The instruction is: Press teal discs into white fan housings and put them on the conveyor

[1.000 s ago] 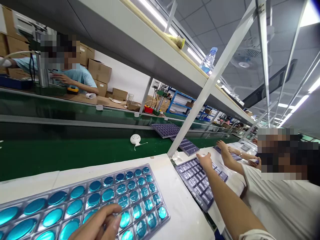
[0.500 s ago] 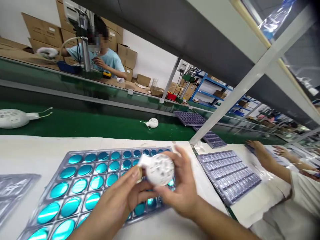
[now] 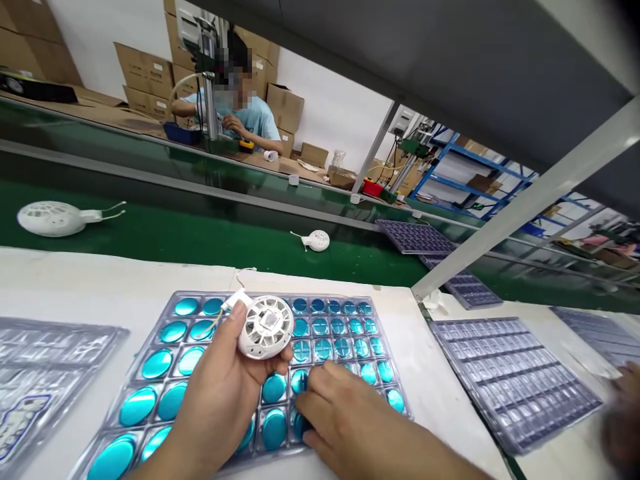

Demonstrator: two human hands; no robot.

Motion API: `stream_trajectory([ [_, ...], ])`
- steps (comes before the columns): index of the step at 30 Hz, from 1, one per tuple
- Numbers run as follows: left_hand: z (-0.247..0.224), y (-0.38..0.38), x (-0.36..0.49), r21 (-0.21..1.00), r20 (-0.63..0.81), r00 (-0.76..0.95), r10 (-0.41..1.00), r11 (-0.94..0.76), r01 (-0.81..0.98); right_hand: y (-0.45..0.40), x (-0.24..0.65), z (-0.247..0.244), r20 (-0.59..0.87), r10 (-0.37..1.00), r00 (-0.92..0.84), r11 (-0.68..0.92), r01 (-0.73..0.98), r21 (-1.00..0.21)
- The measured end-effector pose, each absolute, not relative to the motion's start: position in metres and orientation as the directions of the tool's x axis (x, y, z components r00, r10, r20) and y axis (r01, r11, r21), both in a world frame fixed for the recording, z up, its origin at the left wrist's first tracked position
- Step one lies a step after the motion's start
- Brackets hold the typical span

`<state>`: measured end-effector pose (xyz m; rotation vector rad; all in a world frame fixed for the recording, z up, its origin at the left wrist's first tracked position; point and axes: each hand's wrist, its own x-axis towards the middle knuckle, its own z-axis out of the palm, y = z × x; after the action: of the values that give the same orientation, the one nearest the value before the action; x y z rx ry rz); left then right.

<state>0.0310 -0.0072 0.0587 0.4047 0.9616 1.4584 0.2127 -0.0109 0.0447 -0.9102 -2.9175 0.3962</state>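
My left hand (image 3: 220,373) grips a white round vented fan housing (image 3: 267,327) with a short neck and thin wires, its spoked face turned up. Below it lies a clear plastic tray (image 3: 260,460) with shiny blue discs (image 3: 274,429) in rows of pockets. Over the tray's front middle, my right hand (image 3: 345,413) has its fingers curled down at a disc pocket. The fingertips are partly hidden, so whether a disc is between them does not show.
Two similar white housings, one at left (image 3: 53,219) and one in the middle (image 3: 319,241), lie on the green belt (image 3: 225,247). Another clear tray (image 3: 45,373) is at left, a filled tray (image 3: 515,380) at right. A slanted white post (image 3: 500,227) rises there. A co-worker (image 3: 255,120) sits across the belt.
My right hand has let go of the white housing and moved down to the discs. The left hand now holds the housing alone, tilted face up. The view has shifted left.
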Motion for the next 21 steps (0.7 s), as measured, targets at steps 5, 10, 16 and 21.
stream_trajectory([
  [5, 0.052, -0.01, 0.035, 0.827, -0.288, -0.138, 0.948, 0.174, -0.535, -0.01, 0.224, 0.059, -0.027, 0.668, -0.744, 0.544, 0.512, -0.664],
  [10, 0.052, -0.015, 0.047, 0.867, -0.345, -0.011, 0.938, 0.314, -0.388, -0.012, 0.229, 0.065, 0.063, 0.878, -0.474, 0.163, 0.172, -0.971],
  [16, 0.053, -0.021, 0.05, 0.911, -0.339, 0.072, 0.938, 0.347, -0.224, -0.008, 0.222, 0.053, 0.17, 0.899, -0.403, 0.276, 0.222, -0.935],
  [21, 0.053, -0.021, 0.049, 0.925, -0.35, 0.071, 0.934, 0.357, -0.135, -0.006, 0.221, 0.056, 0.257, 0.877, -0.405, 0.389, 0.288, -0.875],
])
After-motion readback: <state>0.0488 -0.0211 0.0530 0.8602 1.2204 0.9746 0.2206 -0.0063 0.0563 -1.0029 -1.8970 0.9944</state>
